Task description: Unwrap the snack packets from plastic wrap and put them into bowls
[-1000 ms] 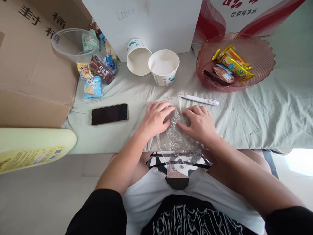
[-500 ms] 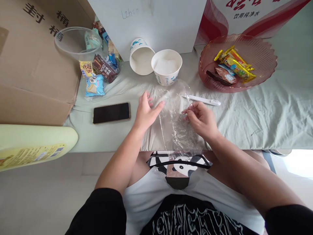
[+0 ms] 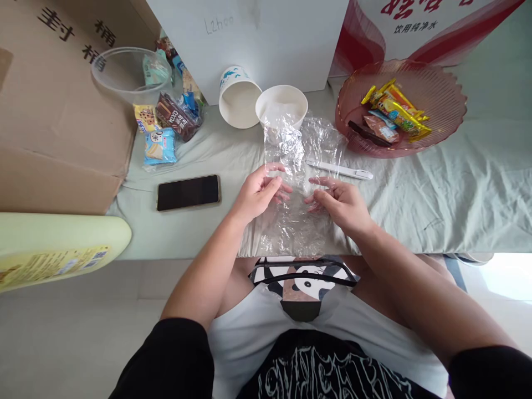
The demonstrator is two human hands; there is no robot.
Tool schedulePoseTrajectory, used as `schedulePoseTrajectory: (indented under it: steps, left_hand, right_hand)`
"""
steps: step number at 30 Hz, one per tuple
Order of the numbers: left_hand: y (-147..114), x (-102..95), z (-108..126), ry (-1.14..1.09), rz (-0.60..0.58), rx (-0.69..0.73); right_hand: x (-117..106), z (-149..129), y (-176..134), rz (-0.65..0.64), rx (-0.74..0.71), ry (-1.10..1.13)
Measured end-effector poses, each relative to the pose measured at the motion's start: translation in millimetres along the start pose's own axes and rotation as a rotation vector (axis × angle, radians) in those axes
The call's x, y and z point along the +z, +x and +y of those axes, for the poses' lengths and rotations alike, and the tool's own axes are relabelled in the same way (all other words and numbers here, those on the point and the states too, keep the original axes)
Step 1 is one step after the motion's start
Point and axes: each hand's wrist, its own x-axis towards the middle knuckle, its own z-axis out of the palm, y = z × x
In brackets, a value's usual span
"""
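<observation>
A thin, crinkled clear plastic bag stretches between my two hands, from the table's front edge up to the paper bowls. My left hand grips its left side, thumb on top and fingers seen through the plastic. On the other side my right hand holds it the same way, thumb bent over the fingers. Just beyond, the bag's upper part overlaps the front of an upright white paper bowl with something whitish inside. Under the bag's right side lies the tip of a white pen-like utility knife.
Another paper bowl lies on its side. To the right stands a pink glass bowl with wrapped snacks. A phone, snack packets and a clear plastic tub are at the left. Boxes line the back.
The bag's far part has lifted and spread toward the paper bowls. My left hand has moved slightly right and down, its fingers now behind the plastic.
</observation>
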Motion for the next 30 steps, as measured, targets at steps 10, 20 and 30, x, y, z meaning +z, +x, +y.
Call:
schedulePoseTrajectory:
  steps: [10,20,30]
  left_hand:
    - [-0.8,-7.9,-1.4,-0.118,-0.095,0.075]
    - [1.6,-13.1,-4.3,-0.087,-0.039,0.162]
    - [4.0,-14.7,-6.4,0.191,0.000,0.214]
  right_hand:
    - [-2.6,3.8,6.0,0.059,-0.139,-0.023]
    - [-11.1,5.3,5.4,0.153,-0.264,-0.053]
    - [-17.7,14.0,17.0,0.213,-0.178,-0.089]
